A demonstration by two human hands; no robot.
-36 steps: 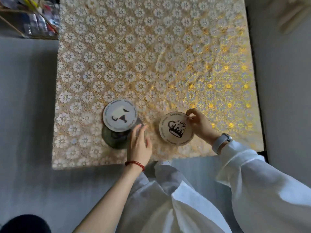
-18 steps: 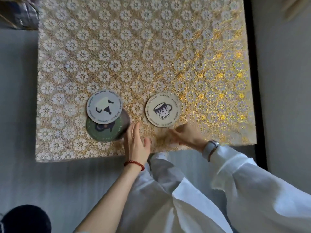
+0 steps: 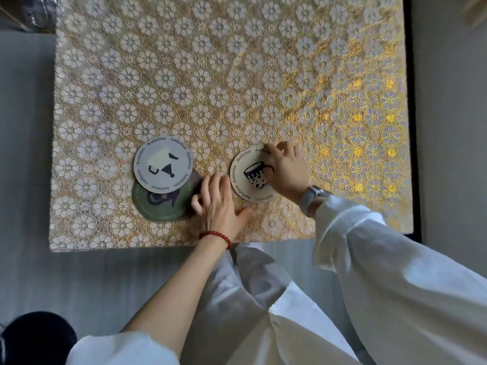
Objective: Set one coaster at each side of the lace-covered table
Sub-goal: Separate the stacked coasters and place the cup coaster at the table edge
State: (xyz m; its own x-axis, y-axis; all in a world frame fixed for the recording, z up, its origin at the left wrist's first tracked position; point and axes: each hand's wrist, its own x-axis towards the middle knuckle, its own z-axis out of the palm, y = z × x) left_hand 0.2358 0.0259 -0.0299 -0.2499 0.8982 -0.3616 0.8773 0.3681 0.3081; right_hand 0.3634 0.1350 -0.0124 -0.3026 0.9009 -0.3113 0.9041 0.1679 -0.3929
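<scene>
A cream coaster with a spotted mug [image 3: 249, 177] lies near the front edge of the lace-covered table [image 3: 237, 75]. My right hand [image 3: 287, 171] rests on its right half, fingertips at its upper rim. To the left, a pale grey coaster [image 3: 163, 167] overlaps a green coaster [image 3: 160, 204], with a darker coaster edge [image 3: 196, 180] showing beneath them. My left hand [image 3: 218, 204] lies flat on the cloth, its fingers touching the right edge of that pile.
Grey floor surrounds the table on the left, front and right. A dark strip [image 3: 415, 127] runs along the table's right edge. A black rounded object [image 3: 37, 335] sits at the bottom left. Cluttered items [image 3: 26, 11] stand at the top left.
My right hand had left the cream coaster half a second ago and has come back onto its right half. My left hand stays by the pile.
</scene>
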